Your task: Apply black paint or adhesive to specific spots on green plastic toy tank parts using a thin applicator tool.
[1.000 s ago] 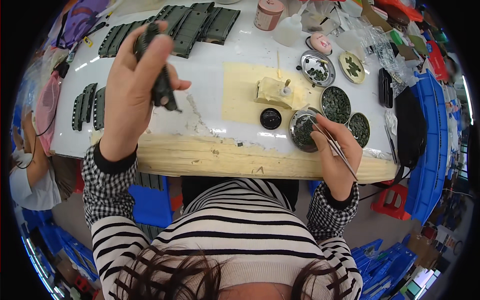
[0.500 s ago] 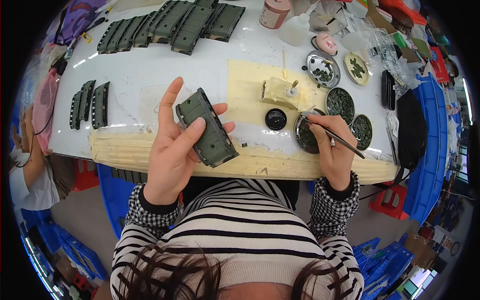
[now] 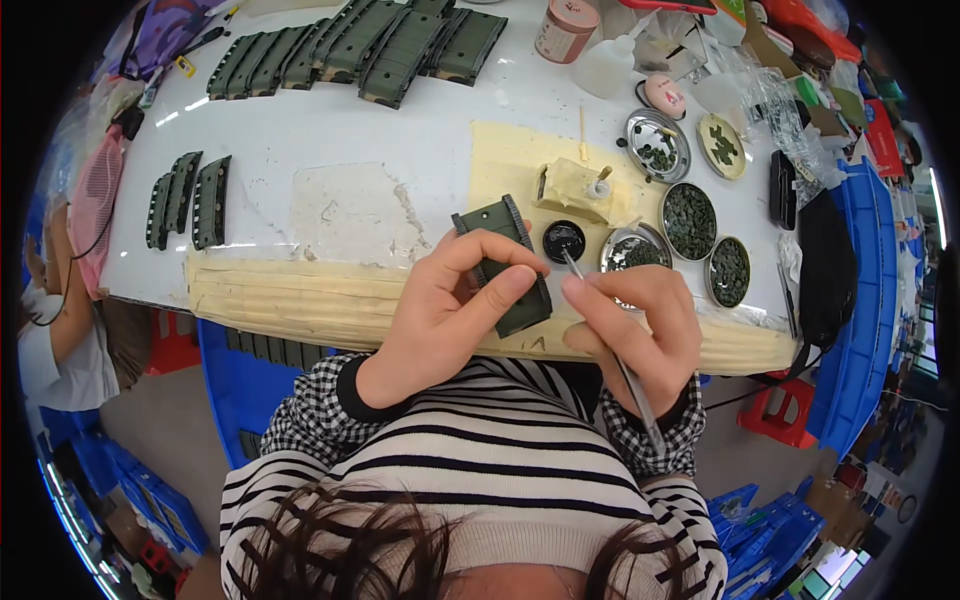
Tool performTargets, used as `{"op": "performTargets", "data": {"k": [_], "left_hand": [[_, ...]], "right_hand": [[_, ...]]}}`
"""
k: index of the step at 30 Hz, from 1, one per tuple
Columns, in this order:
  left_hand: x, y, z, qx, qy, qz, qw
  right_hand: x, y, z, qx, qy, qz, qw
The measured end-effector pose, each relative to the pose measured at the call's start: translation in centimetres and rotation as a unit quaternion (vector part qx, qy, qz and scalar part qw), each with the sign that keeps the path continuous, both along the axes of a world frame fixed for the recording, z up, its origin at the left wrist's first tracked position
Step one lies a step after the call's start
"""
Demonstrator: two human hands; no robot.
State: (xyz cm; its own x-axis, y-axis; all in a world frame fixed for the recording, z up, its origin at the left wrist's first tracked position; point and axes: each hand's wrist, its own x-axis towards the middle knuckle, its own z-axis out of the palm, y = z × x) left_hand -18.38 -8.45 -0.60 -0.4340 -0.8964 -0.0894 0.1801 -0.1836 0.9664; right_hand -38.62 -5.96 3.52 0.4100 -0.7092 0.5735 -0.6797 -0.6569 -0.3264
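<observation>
My left hand [image 3: 425, 320] grips a dark green rectangular part [image 3: 525, 315] with ridged edges and small holes, thumb and forefinger across its face. My right hand [image 3: 655, 325] is closed around slim metal tweezers [image 3: 630, 385], somewhat blurred. Their tip reaches to a small round pot of black stuff [image 3: 562, 240], just beyond the held part. Whether the tip holds a piece is too small to tell. Right behind my right fingers sits a shiny round dish [image 3: 607, 243] with small dark green bits, partly covered by the hand.
Several similar green parts [image 3: 385, 50] lie at the back left, and a few more [image 3: 211, 203] at left. A tape-wrapped block [image 3: 575, 192] stands behind the pot. More dishes [image 3: 708, 293] of green bits sit at right, with a black case [image 3: 783, 190] beyond.
My right hand has moved left and nearer, bringing the tweezers from the shiny dish to the black pot. My left hand has shifted right with the green part, now more upright.
</observation>
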Motion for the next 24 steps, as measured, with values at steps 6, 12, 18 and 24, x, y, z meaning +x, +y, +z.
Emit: {"op": "performTargets", "data": {"k": [6,12,18,24], "left_hand": [[-0.1,0.1,-0.6,-0.029,0.028,0.016,0.999],[0.0,-0.2,-0.6,-0.002,0.075,0.022,0.997],[-0.4,0.0,-1.1,0.028,0.156,0.050,0.986],[-0.3,0.0,-1.4,0.016,0.163,0.054,0.985]], "right_hand": [[1.9,-0.8,-0.3,-0.070,0.025,0.065,0.995],[2.1,-0.8,-0.3,-0.040,0.009,0.089,0.995],[1.8,-0.3,-0.5,0.207,-0.286,0.035,0.935],[1.9,-0.8,-0.4,0.209,-0.280,0.036,0.936]]}}
